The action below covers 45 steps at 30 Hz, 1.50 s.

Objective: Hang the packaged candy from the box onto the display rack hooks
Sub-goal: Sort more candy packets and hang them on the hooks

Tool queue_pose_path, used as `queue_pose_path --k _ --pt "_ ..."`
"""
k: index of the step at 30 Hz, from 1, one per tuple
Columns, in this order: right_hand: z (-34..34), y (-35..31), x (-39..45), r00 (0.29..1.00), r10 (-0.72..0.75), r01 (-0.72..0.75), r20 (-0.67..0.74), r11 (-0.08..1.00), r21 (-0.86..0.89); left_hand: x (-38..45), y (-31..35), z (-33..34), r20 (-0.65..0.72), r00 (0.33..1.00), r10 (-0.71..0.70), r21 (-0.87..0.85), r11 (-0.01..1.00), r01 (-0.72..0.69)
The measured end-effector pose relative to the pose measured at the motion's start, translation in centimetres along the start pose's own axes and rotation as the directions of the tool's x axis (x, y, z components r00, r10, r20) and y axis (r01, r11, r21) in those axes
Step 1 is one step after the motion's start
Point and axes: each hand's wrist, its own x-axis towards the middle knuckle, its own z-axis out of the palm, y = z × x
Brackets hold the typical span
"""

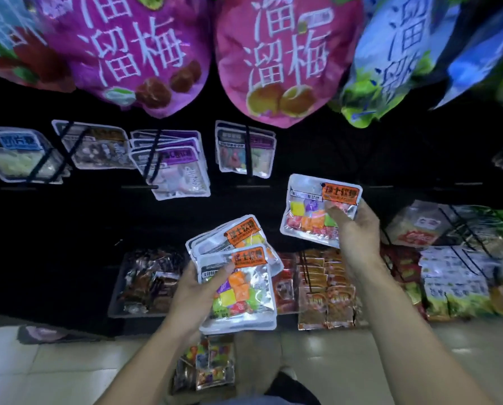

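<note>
My right hand (357, 232) pinches one clear candy packet (311, 206) with an orange label and coloured cubes, held up in front of the dark display rack. My left hand (197, 290) grips a small stack of the same packets (241, 287), fanned slightly, lower and to the left. The box (203, 366) with more packets of candy stands on the floor between my forearms. Above the raised packet, a row of rack hooks carries white-edged packets (244, 150); the spot to the right of them looks dark, and I cannot make out a hook there.
Large pink and purple plum bags (285, 59) hang close overhead, with blue-green ones to the right. Lower rack rows hold brown, red and green snack packets (326, 290). Pale floor tiles (54, 369) lie below, and a dark shoe shows by the box.
</note>
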Motion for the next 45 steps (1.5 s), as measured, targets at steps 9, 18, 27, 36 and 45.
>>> queue_pose_path --k 9,18,27,36,45 --pt "-5.8 -0.4 5.7 0.961 -0.087 0.111 0.261 0.991 -0.075 -1.1 -1.9 10.1 -0.205 0.977 -0.068 -0.071 0.996 0.054" --pt "-7.2 -0.9 5.3 0.954 -0.101 0.101 0.283 0.995 0.015 -0.8 -0.9 11.1 -0.22 0.973 -0.065 -0.106 0.993 0.042" --pt "-6.5 -1.4 5.0 0.982 -0.07 0.074 0.178 0.997 -0.02 -1.2 -0.7 10.5 -0.16 0.986 -0.039 -0.134 0.991 0.017" --pt "-3.3 -1.4 10.3 0.995 0.001 0.003 0.098 0.999 -0.039 -2.1 -0.5 9.2 -0.133 0.99 -0.052 -0.123 0.992 0.036" --pt "-1.3 0.1 13.7 0.997 0.083 -0.083 -0.006 0.996 -0.015 -2.5 0.1 8.0 -0.124 0.991 -0.053 -0.167 0.985 0.032"
